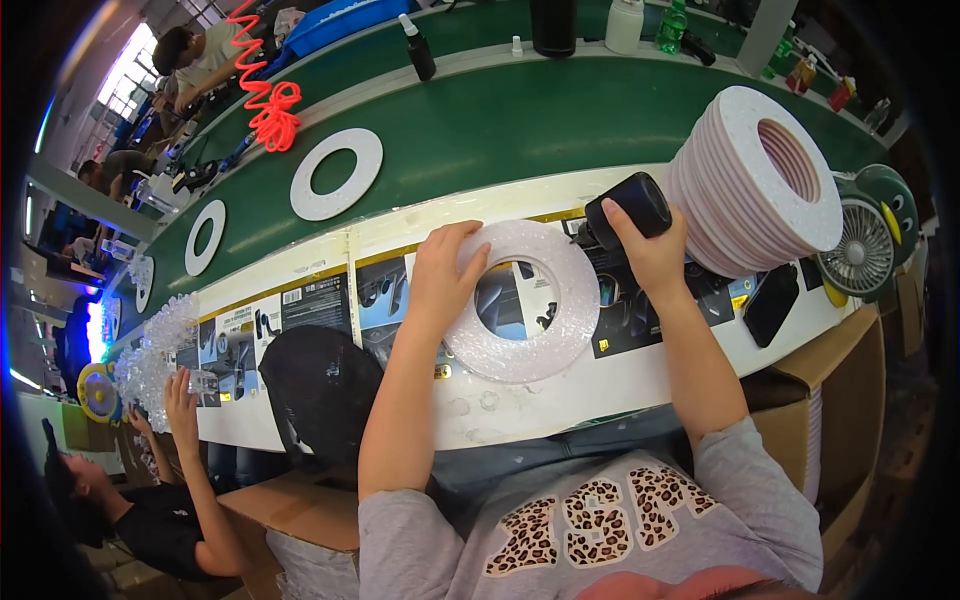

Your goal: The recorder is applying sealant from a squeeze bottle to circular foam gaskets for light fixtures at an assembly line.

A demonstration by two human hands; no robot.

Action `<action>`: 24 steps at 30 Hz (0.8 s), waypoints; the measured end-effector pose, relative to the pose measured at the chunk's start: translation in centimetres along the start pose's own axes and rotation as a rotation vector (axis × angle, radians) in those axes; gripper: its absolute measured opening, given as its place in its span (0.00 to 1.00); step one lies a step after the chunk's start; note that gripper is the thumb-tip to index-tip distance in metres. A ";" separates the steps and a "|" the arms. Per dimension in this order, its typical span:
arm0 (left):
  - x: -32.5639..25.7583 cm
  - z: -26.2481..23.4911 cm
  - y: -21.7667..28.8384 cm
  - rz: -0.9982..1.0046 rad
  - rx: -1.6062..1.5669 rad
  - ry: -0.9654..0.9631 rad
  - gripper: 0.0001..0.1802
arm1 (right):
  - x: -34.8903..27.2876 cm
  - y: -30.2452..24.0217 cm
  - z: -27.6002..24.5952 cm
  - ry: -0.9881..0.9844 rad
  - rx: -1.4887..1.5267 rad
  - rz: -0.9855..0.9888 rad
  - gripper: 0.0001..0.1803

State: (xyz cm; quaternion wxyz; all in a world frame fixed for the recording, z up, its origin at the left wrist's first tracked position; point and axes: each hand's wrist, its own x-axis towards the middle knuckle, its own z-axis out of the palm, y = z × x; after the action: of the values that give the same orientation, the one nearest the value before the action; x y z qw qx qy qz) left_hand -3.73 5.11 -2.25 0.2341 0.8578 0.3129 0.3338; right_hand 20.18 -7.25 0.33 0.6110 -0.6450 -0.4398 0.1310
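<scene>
A flat white speckled ring (570,308) lies before me on the worktable. At its upper left edge, my left hand (445,268) grips it, with the thumb on top near the hole. My right hand (655,255) is wrapped round a black bottle (643,203), tilted so that its narrow dark tip points left toward the ring's upper right edge. I cannot tell whether the tip touches the ring. Just right of that hand stands a tall leaning stack of similar white rings (740,185).
Loose rings (365,157) lie on the green conveyor (480,130) beyond the table. A dark phone (771,305) and small fan (862,245) are at right. A black cap-like item (318,385), clear plastic pieces (160,345) and a co-worker's hand (181,405) are at left.
</scene>
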 end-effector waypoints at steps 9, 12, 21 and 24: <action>-0.4 1.1 -1.0 -0.036 -0.049 0.003 0.22 | -0.2 -0.2 0.1 0.191 -0.010 0.077 0.16; -0.3 0.8 -1.2 -0.026 -0.059 0.043 0.23 | 0.8 2.9 -0.5 0.149 0.051 -0.013 0.22; -0.3 0.8 -0.8 -0.047 0.099 0.035 0.28 | 3.3 12.6 -2.6 0.038 0.635 0.442 0.18; -0.5 0.8 -0.7 -0.046 0.116 -0.002 0.32 | 3.2 12.6 -2.0 -0.035 0.829 0.546 0.19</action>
State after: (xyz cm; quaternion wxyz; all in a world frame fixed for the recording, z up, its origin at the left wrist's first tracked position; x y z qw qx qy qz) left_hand -3.72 5.07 -3.41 0.1920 0.8630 0.3509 0.3086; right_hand 28.55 -4.53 -9.42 0.7521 -0.4369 -0.1760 0.4610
